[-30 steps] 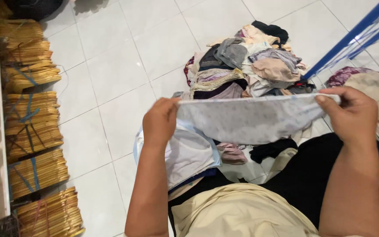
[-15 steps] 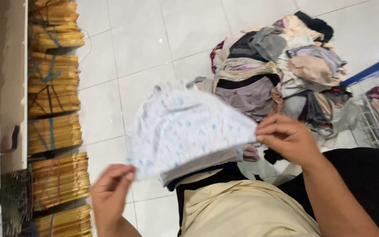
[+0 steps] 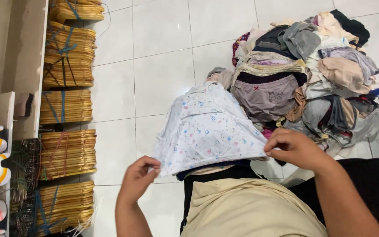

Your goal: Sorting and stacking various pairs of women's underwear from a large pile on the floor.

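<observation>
Both hands, left hand (image 3: 137,179) & right hand (image 3: 295,148), each grip pinching 1 corner of the white printed cloth (image 3: 207,128) over the lap; loose pinch could drop it onto the floor (image 3: 163,74).

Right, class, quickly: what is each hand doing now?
Left hand: closed, pinching the white patterned garment at its corner.
Right hand: closed, pinching the same garment's other end.
</observation>
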